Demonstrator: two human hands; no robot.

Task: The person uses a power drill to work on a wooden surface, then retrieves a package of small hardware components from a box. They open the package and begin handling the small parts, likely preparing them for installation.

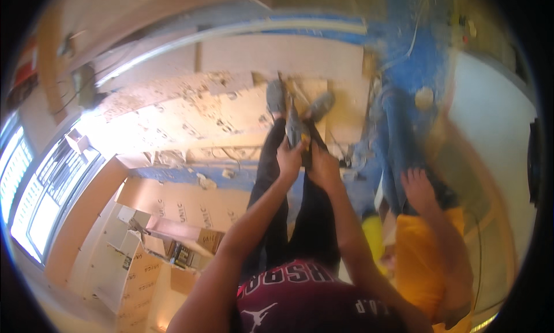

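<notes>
A dark grey power drill (293, 125) with a small yellow part is held out in front of my thighs, pointing away from me. My left hand (289, 158) is closed round it from the left side. My right hand (324, 167) is closed against its lower part, the dark handle or base, from the right. A thin bit seems to extend from the drill's far end, between my two shoes, though blur hides its tip. Just beyond it lies a light wooden board (231, 116) with dark marks.
On my right, close by, another person in an orange shirt (424, 246) and jeans rests a hand on a leg. Several open cardboard boxes (138, 281) stand at lower left. Blue sheeting (412, 62) covers part of the floor; a long pale strip (231, 30) crosses the far side.
</notes>
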